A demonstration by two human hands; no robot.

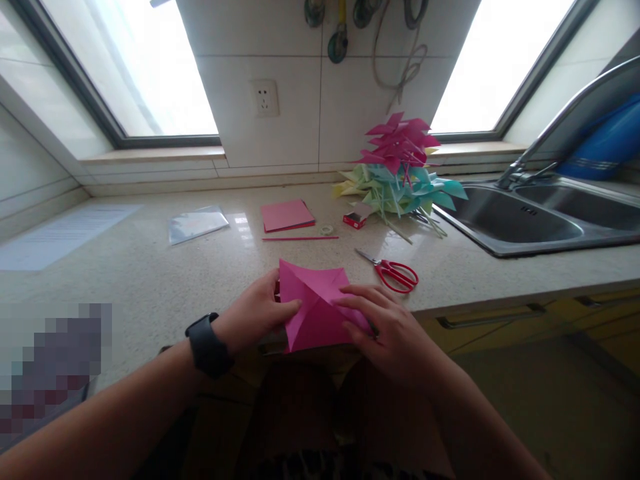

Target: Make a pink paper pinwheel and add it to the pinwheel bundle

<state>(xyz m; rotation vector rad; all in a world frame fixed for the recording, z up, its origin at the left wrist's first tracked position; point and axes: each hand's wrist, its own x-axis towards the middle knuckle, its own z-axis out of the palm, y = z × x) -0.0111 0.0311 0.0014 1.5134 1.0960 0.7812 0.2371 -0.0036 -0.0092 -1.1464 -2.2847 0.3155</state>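
A pink square of paper, creased along its diagonals, lies at the near edge of the speckled counter. My left hand, with a black watch on the wrist, pinches the sheet's left edge. My right hand presses on its right side with the fingers spread over the paper. Both hands hold the sheet, partly lifted off the counter.
Red-handled scissors lie just right of the sheet. Behind are a stack of pink paper, a thin pink stick, a tape roll, a small red box, a clear bag and a pile of paper pinwheels. A steel sink is at right.
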